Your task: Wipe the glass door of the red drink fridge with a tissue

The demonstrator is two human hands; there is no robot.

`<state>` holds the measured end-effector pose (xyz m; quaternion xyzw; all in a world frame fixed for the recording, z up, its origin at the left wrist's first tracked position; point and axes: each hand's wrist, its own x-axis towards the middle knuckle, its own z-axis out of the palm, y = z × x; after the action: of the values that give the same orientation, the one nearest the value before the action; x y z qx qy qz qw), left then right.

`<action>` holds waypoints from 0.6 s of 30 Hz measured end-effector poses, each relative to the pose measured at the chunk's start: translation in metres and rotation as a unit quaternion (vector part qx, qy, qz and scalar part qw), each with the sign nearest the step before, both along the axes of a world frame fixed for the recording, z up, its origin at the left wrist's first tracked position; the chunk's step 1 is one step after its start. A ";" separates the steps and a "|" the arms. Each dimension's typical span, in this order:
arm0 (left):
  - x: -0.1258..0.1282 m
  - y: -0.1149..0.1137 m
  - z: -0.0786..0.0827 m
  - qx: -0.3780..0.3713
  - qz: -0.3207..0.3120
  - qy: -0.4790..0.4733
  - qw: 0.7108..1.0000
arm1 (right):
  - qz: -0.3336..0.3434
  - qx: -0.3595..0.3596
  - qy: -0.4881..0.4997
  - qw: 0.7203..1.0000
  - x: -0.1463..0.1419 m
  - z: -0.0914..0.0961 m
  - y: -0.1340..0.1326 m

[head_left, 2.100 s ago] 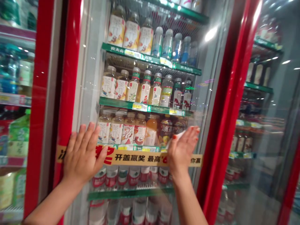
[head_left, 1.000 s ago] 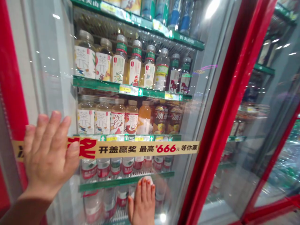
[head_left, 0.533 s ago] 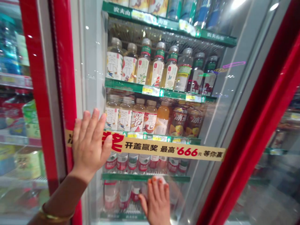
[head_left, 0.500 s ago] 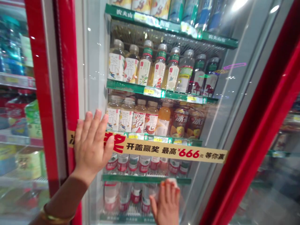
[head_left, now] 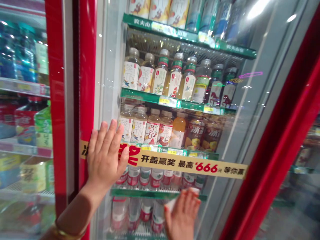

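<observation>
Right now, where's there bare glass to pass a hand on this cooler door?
Glass right of the right hand, below the printed strip, left of the right red frame. Some also between the hands, under the strip. Crowded: the strip's left part, overlapped by the left hand; behind the glass, bottles pack the middle shelves.

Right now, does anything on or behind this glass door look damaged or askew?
Nothing stands out: the bottles I can make out stand upright in rows, and the banner shows no tear where the left hand leaves it uncovered.
</observation>
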<state>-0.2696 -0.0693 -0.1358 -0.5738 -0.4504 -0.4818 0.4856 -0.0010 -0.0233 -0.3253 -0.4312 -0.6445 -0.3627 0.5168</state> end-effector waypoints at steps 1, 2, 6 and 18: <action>0.001 0.000 0.000 0.001 0.001 -0.001 1.000 | -0.011 -0.019 0.078 0.997 0.024 0.013 0.008; 0.002 0.000 0.000 0.004 0.004 -0.004 1.000 | -0.016 -0.034 0.142 0.989 0.043 0.032 0.016; 0.002 -0.001 -0.002 0.002 0.020 -0.007 1.000 | -0.008 -0.033 0.163 0.986 0.019 0.097 0.018; 0.018 -0.012 -0.050 -0.045 0.007 -0.053 0.998 | -0.028 -0.061 0.169 0.983 0.077 0.102 0.032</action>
<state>-0.2520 -0.0817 -0.1855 -0.5657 -0.5008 -0.4872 0.4380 0.0758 0.0086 -0.2235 -0.5353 -0.5566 -0.2588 0.5802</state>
